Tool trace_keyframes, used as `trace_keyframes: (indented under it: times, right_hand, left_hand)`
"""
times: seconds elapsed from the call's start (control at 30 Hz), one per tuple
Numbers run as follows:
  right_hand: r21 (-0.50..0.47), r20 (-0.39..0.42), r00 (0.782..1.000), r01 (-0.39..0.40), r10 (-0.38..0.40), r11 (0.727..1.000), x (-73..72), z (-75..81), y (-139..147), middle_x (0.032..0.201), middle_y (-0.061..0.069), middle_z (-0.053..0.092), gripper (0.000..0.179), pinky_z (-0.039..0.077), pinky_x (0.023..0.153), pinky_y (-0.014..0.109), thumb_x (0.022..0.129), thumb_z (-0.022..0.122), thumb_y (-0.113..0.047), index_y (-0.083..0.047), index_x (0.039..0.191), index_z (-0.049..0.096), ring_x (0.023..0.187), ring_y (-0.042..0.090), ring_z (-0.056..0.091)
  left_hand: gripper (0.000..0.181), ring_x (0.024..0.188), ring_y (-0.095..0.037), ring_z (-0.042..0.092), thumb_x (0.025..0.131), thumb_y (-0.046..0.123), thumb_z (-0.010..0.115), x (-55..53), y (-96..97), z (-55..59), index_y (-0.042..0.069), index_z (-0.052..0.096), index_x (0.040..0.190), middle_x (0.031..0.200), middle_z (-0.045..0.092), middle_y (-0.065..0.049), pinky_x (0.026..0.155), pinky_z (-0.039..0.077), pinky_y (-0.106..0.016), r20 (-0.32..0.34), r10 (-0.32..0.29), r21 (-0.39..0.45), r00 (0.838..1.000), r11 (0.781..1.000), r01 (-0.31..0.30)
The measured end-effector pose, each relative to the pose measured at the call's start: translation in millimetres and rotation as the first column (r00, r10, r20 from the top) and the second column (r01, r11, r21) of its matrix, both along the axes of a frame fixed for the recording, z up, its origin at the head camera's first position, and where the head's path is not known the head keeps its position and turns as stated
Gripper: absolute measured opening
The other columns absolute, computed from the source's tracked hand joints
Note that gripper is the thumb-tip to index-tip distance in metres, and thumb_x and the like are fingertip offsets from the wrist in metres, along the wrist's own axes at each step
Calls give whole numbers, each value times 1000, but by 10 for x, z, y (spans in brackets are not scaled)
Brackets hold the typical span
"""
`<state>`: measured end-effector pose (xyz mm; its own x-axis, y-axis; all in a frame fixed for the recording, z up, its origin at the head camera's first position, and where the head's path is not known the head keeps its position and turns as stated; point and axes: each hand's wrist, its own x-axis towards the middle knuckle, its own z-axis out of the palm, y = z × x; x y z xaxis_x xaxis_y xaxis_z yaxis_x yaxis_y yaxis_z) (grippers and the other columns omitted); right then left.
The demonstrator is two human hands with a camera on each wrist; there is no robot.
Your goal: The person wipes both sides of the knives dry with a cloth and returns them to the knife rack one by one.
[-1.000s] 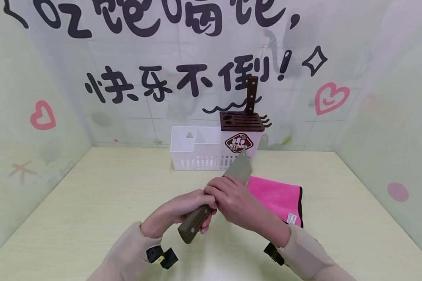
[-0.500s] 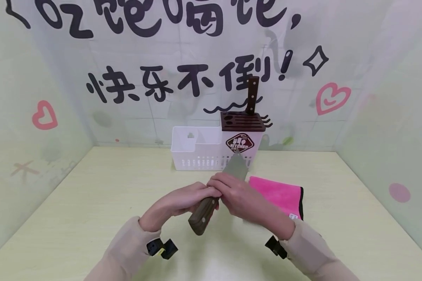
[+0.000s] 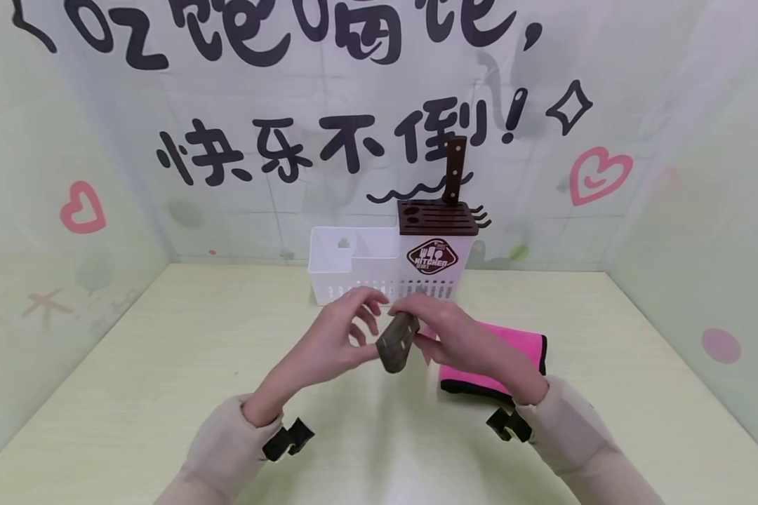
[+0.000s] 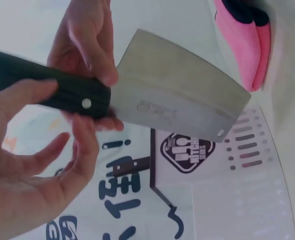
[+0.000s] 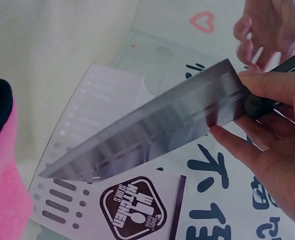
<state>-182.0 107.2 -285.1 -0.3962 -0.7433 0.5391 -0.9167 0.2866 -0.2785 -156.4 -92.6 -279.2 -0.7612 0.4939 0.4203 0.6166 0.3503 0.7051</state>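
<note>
A kitchen cleaver with a dark wooden handle [image 3: 396,345] is held above the table, its handle end toward me. Its broad steel blade [image 4: 177,82] extends toward the rack in the left wrist view. My right hand [image 3: 457,335] grips the cleaver where handle meets blade, with fingertips on the blade [image 5: 147,130] in the right wrist view. Beside the handle, my left hand [image 3: 331,340] has loosely spread fingers; its thumb lies over or against the handle, and I cannot tell whether it touches. A pink cloth [image 3: 523,342] with black edging lies below my right forearm.
At the back of the table [image 3: 227,330] stands a white perforated basket [image 3: 374,266] joined to a knife holder with a dark slotted top [image 3: 439,219]. One brown-handled knife [image 3: 455,168] stands upright in it. Small hooks [image 3: 482,217] stick out at its right side.
My left hand has let go of the handle and its fingers have spread. The cleaver has swung round and moved slightly right and away from me, now held by my right hand.
</note>
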Motion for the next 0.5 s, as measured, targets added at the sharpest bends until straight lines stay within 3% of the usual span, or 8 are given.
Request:
trace_keyframes:
  times: [0.03,0.1,0.23,0.33,0.4,0.5]
  right_hand:
    - [0,7,1000,2,-2,1000,-9,-2,10,96,5,59,38,48,73,23,74,62,11,0,109,51,83,11,55]
    - [-5,16,1000,12,-12,1000,-22,-7,22,96,5,59,38,48,75,24,75,61,10,-1,110,51,84,12,56]
    - [-47,5,998,56,-56,997,-28,-16,23,100,7,60,37,47,84,29,75,64,7,0,109,51,92,15,57]
    - [-100,12,995,95,-94,990,-23,-27,10,98,8,60,36,47,83,30,74,66,5,0,106,51,91,17,57]
    - [-131,25,992,123,-121,984,-24,-36,-4,97,8,60,35,48,82,31,75,65,5,1,107,52,89,17,58]
    - [-176,52,986,166,-159,970,-24,-40,-35,97,10,62,33,48,83,32,77,63,5,3,107,53,90,19,59]
  left_hand:
    - [42,83,-17,55,70,2,72,13,25,-6,-1,51,107,98,51,-12,62,51,-26,-72,9,-1,997,1000,-10]
    - [52,92,-19,53,65,7,78,31,83,-26,1,53,111,106,50,-11,70,50,-27,-210,25,11,977,1000,-23]
    - [48,100,-20,53,63,9,80,49,210,-63,2,59,106,107,53,-10,84,47,-29,-400,88,104,912,993,-50]
    - [46,96,-21,56,63,2,78,43,281,-69,0,60,105,102,58,-11,85,47,-29,-486,140,178,863,982,-59]
    - [45,93,-22,59,63,-1,77,31,311,-62,-2,59,104,99,61,-12,83,48,-28,-520,163,210,838,976,-60]
    - [39,90,-21,61,67,-1,74,11,332,-26,-5,57,102,96,63,-13,82,48,-26,-531,169,224,830,973,-55]
